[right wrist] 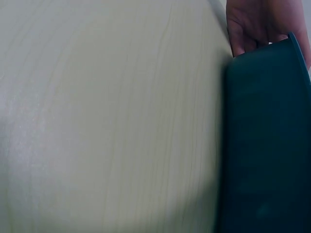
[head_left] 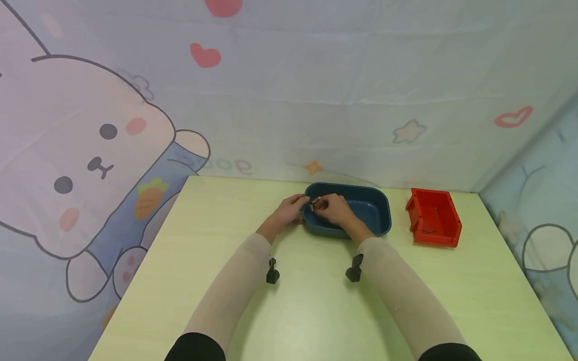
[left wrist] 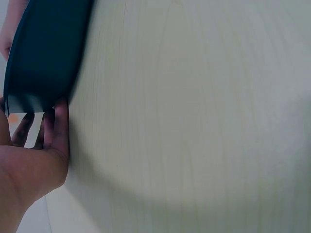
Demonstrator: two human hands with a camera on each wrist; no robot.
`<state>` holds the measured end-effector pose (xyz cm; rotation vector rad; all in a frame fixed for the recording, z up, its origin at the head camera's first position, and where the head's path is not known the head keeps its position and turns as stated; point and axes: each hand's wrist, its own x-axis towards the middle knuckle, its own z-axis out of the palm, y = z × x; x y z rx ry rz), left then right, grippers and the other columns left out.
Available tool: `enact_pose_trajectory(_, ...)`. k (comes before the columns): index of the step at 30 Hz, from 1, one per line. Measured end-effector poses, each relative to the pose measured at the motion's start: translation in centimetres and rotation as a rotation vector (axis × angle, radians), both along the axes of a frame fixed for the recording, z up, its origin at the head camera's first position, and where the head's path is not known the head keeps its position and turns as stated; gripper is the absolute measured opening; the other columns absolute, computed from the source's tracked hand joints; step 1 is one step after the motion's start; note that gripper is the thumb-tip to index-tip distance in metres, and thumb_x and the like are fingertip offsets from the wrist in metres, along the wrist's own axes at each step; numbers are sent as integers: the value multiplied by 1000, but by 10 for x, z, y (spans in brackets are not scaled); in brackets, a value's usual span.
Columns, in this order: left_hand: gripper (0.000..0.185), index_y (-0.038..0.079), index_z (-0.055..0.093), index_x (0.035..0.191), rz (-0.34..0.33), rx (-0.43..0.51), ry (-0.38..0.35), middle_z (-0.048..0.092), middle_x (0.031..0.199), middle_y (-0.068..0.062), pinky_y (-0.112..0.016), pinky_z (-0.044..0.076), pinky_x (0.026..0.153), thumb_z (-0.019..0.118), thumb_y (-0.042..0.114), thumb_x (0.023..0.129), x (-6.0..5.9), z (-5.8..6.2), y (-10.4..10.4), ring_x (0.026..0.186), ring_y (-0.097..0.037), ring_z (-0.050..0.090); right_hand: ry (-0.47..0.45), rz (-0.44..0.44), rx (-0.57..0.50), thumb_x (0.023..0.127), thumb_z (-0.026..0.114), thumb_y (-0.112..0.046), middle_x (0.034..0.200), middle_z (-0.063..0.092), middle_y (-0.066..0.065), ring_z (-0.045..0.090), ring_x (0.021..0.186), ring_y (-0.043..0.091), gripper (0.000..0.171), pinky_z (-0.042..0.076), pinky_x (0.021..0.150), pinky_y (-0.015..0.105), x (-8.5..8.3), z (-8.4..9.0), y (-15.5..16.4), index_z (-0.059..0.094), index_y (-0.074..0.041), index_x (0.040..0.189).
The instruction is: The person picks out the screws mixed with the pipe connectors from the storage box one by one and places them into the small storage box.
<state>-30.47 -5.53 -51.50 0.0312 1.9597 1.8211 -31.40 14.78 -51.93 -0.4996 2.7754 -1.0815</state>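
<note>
The left hand (head_left: 285, 212) and the right hand (head_left: 333, 208) meet over the near-left corner of a dark blue plastic tub (head_left: 375, 210), fingertips pinching a small object (head_left: 314, 202) between them. It looks like a little metal-and-brown piece, perhaps a screw or clip, though it is too small to tell for sure. Both hands have fingers curled in around it, the left coming in from nine o'clock, the right from three o'clock with its wrist resting across the tub's front rim. From the left wrist view the left fingers (left wrist: 57, 127) lie right against the tub's outer wall (left wrist: 43, 53).

The tub sits at about twelve o'clock on the pale green table (head_left: 316, 311), near the far edge. At two o'clock, well apart from the tub, stands a red parts bin (head_left: 434, 217) with a couple of thin dark pieces lying inside. Behind the table hangs a cartoon rabbit backdrop (head_left: 90, 150).
</note>
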Motion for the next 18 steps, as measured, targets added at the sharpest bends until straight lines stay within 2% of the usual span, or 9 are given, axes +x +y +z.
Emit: enact_pose_trajectory(18,54,12,51,158,9,-5,-17,43,164,-13,-40,60,99,55,40,112,0,0,0,144,-28,49,5,-9,86,97,77,-14,91,76,7,69,84,22,10,59,80,41,1,0,-5,78,-4,99)
